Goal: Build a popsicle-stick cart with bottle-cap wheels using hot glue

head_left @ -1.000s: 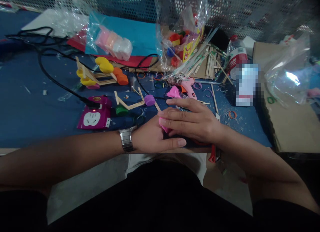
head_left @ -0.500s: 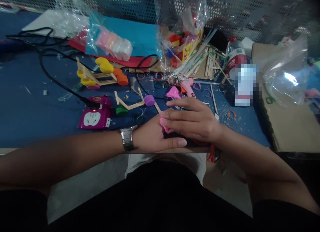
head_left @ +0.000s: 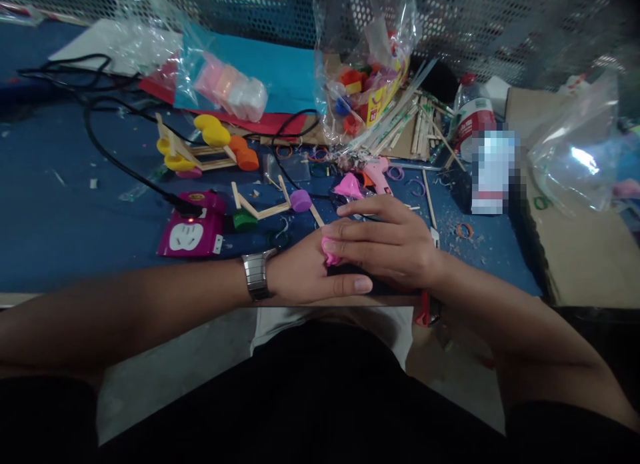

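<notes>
My left hand [head_left: 297,271], with a metal watch on its wrist, lies palm down at the table's front edge. Its thumb is stretched out; the other fingers are hidden under my right hand [head_left: 393,241]. Fingertips of the right hand press a soft pink lump [head_left: 331,251], which looks like modelling clay, onto the back of the left hand. A second pink piece [head_left: 349,186] lies just beyond the right fingers. A wooden stick [head_left: 317,215] by the knuckles runs from a purple disc [head_left: 301,201], part of a small stick frame [head_left: 273,211] with a green disc [head_left: 245,219].
A purple power strip [head_left: 193,231] with a black cord stands left of the hands. Behind are a yellow-and-orange stick model [head_left: 205,147], a pink glue gun [head_left: 379,175], a bag of coloured pieces [head_left: 365,84] and a bottle [head_left: 475,111]. Cardboard [head_left: 570,251] lies at right.
The right fingertips have shifted very slightly on the pink lump, and its visible outline differs a little. Both hands stay in nearly the same place.
</notes>
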`<state>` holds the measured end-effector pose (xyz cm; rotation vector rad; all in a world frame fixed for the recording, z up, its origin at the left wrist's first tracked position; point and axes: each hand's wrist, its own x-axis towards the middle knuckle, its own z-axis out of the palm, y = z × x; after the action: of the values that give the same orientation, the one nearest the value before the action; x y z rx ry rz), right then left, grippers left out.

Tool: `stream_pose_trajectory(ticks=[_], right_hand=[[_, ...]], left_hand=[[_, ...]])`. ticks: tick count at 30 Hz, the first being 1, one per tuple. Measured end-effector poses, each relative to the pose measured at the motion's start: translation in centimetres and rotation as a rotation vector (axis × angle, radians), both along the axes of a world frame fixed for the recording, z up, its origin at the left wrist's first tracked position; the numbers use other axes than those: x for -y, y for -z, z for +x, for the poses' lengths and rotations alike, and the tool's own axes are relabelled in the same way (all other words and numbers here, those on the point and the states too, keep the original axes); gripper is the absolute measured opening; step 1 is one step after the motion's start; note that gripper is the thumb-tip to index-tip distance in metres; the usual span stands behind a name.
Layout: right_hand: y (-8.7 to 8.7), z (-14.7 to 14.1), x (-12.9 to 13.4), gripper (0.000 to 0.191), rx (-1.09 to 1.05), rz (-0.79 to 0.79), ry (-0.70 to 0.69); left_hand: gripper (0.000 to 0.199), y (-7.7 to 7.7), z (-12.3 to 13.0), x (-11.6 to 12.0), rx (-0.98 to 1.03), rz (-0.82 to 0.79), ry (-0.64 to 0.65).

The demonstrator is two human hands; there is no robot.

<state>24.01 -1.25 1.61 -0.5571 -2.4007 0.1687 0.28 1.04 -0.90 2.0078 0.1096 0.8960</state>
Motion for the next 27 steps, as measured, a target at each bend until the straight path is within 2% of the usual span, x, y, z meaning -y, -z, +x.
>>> stream_pose_trajectory(ticks=[6,8,12,15,18,22,27], right_hand=[[0.7,0.4,0.0,0.051,0.077,-0.030,0.088],[0.5,0.4,-0.2,0.049,0.063,-0.014,0.078],[0.0,-0.2,-0.7,0.050,-0.055,0.038,-0.022],[-0.3,-0.7,-0.8,0.054,-0.187,0.052,-0.073],[-0.5,-0.9,-0.7,0.052,-0.340,-0.012,-0.075],[-0.3,-0.5,-0.8,0.048,-0.410,-0.111,-0.027],[0.1,-0.2,-0.4,0.046,-0.369,-0.205,0.118]], left_hand=[[0.047,0.2,-0.1,-0.1,-0.004,-0.074,0.009],[0.045,0.1,-0.2,-0.2,-0.008,-0.065,0.018],[0.042,-0.2,-0.1,-0.2,-0.095,-0.077,0.078],[0.052,-0.2,0.0,-0.2,-0.066,-0.131,0.089],[0.062,0.2,0.0,-0.1,-0.015,-0.125,0.078],[0.077,0.4,-0.2,-0.1,0.024,-0.118,0.053],[0.075,0.0,-0.4,-0.1,-0.050,-0.176,0.071]])
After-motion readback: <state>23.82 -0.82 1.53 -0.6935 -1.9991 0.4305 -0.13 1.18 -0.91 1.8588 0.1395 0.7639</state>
